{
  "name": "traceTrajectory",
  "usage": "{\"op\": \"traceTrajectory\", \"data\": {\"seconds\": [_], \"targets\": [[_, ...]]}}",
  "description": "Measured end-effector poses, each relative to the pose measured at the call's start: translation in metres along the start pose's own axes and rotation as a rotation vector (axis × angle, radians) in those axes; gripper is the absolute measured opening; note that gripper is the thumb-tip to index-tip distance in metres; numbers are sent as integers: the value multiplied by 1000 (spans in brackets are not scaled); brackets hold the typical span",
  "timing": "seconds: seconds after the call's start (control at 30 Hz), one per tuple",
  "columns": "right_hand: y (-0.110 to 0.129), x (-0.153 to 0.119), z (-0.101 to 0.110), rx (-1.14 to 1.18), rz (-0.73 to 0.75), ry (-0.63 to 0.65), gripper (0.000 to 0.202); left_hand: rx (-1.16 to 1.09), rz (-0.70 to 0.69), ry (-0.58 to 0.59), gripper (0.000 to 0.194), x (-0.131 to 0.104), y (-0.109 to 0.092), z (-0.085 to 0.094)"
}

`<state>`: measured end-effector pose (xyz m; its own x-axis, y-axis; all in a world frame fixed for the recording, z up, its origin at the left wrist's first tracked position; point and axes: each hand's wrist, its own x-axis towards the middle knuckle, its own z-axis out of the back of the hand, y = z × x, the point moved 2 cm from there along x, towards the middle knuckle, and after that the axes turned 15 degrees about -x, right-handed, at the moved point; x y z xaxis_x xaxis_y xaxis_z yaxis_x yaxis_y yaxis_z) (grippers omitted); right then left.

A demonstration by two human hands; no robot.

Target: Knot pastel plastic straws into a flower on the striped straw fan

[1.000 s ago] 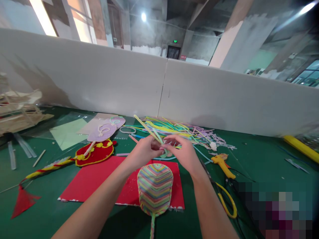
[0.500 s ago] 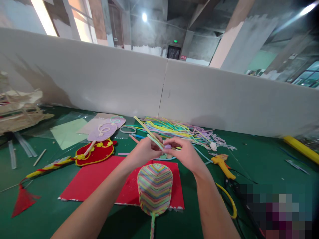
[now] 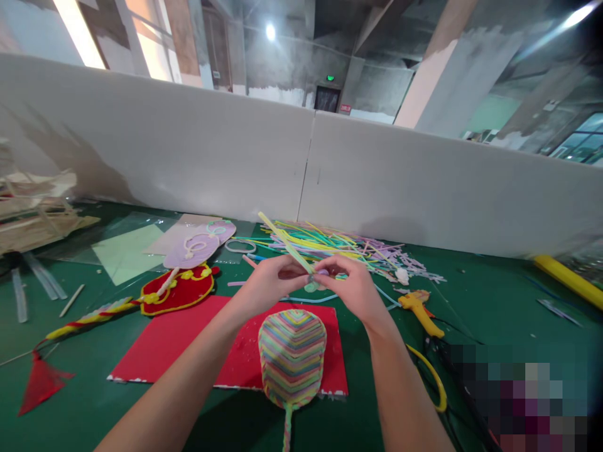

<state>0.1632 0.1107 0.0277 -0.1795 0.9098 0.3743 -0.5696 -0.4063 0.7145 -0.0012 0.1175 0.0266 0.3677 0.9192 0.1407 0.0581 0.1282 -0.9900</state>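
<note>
Yellow strips [image 3: 285, 243] point toward eleven o'clock above the desk [image 3: 494, 301], clamped in our left hand [image 3: 267, 284]; our right hand [image 3: 352, 287] pinches a small purple piece [image 3: 323, 272], grip together. Free strip ends suggest unfinished work; at six o'clock, our striped fan [image 3: 292, 358] looks complete.

A pale partition [image 3: 400, 182] lines the far edge of my green bench [image 3: 494, 298] as a round lamp [image 3: 270, 32] shines beyond, among grey walls [image 3: 277, 63] and pillars [image 3: 443, 88].
</note>
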Motion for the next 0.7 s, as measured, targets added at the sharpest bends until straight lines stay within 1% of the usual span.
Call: {"op": "traceTrajectory", "data": {"seconds": [0.07, 0.13, 0.23, 0.43, 0.57, 0.7], "targets": [[1, 0, -1, -3, 7, -10, 15, 27, -16, -41, 13, 0, -1, 2], [2, 0, -2, 19, 1, -7, 16, 45, -65, -48, 14, 0, -1, 2], [2, 0, -2, 68, -18, 51, 18, 83, -126, -39, 17, 0, -1, 3], [-2, 0, 1, 80, -13, 123, 20, 110, -126, -45, 19, 2, 3, 4], [-5, 1, -1, 95, -19, 93, 17, 94, -123, -85, 18, 1, 5, 1], [-8, 2, -6, 148, -44, 69, 15, 107, -207, -153, 11, 1, 4, -2]]}}
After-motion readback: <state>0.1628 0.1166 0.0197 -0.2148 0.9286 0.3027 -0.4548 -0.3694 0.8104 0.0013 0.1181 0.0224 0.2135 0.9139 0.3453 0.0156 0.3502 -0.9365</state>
